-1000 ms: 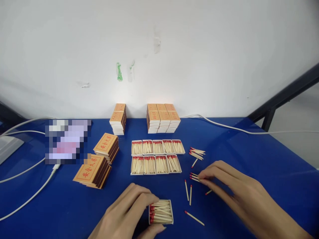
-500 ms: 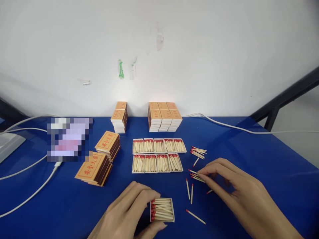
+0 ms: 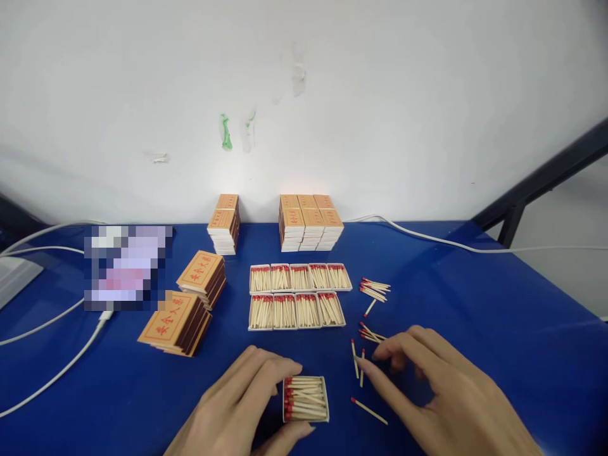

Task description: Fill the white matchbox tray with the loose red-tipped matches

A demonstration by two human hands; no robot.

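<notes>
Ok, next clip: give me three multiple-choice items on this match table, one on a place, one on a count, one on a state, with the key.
1. Where does the tray that the left hand holds lie?
A. nearer the camera than the two rows of trays
B. on the box stacks
C. beside the wall

2. How many filled trays are in the two rows?
A. six
B. nine
C. twelve

3. What is the right hand doing?
A. lying flat on a box
B. fingers over loose matches on the blue table
C. gripping a cable

Key: 1 A, it lies alone below the rows; 2 B, five behind and four in front; 3 B, fingertips meet the scattered matches.
</notes>
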